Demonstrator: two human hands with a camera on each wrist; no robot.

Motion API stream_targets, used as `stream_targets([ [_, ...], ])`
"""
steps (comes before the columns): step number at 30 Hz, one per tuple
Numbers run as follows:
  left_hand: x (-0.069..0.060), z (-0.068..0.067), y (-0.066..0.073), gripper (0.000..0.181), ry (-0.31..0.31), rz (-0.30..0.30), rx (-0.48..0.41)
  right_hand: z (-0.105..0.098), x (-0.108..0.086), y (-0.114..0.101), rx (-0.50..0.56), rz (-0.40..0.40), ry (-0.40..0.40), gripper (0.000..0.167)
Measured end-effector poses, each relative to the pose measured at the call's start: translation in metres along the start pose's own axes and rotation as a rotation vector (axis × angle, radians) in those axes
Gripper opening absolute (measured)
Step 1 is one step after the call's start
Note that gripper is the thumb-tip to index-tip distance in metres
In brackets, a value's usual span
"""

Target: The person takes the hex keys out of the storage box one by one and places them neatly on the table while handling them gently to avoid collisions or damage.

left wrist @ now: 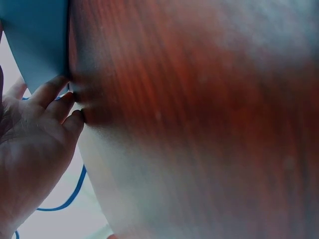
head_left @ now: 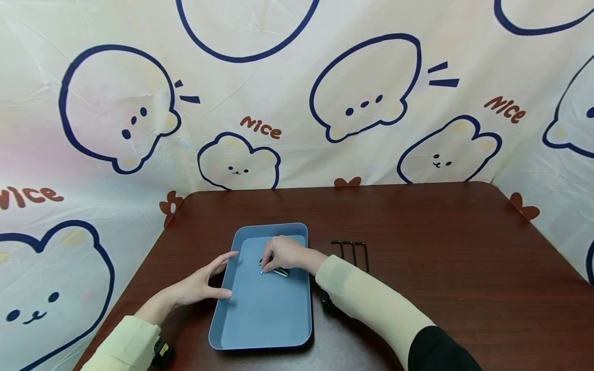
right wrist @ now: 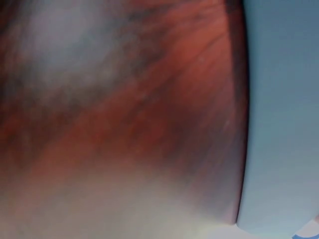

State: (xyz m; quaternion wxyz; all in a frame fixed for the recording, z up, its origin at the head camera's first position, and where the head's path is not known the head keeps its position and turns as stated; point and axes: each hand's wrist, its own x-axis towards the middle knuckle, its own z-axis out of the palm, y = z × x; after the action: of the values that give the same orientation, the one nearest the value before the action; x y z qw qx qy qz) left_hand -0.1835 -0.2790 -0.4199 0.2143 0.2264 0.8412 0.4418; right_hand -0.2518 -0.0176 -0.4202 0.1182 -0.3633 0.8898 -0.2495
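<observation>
A blue rectangular tray (head_left: pixel 269 319) lies on the table. My left hand (head_left: pixel 199 284) is at its left side, thumb and fingers spread and touching the rim; the left wrist view shows this hand (left wrist: pixel 37 129) beside the tray's blue wall. Inside the tray, my right hand (head_left: pixel 284 253) reaches down with thumb and fingers pinching a thin metal rod (head_left: pixel 262 271), mostly covered by the fingers. Right by the fingertips, short dark and shiny rods (head_left: pixel 281 272) lie on the tray floor. The right wrist view catches only the tray's edge (right wrist: pixel 281 114), not the hand.
Black L-shaped rods (head_left: pixel 354 250), resembling hex keys, lie side by side on the brown table (head_left: pixel 441 257), right of the tray and partly behind the right forearm. A cartoon-printed cloth (head_left: pixel 297 93) hangs behind the table and at both sides.
</observation>
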Motion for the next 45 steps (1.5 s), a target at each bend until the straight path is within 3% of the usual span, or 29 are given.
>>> stream_targets([
  [20, -0.0013, 0.0001, -0.0004, 0.087, 0.004, 0.011, 0.005, 0.0016, -0.0014, -0.0034, -0.101, -0.111, -0.028, 0.009],
  [31, -0.0022, 0.0008, -0.0001, 0.087, 0.006, 0.002, 0.002, 0.0034, -0.0035, -0.0059, -0.12, -0.155, -0.019, 0.019],
  [36, -0.0015, 0.0004, -0.0012, 0.087, 0.009, 0.01, 0.008, 0.0028, -0.0037, -0.0057, -0.086, -0.14, -0.01, 0.022],
  [45, -0.0001, 0.0004, -0.0005, 0.088, 0.006, 0.019, 0.009, -0.001, -0.0039, -0.0024, 0.105, -0.151, -0.003, 0.013],
])
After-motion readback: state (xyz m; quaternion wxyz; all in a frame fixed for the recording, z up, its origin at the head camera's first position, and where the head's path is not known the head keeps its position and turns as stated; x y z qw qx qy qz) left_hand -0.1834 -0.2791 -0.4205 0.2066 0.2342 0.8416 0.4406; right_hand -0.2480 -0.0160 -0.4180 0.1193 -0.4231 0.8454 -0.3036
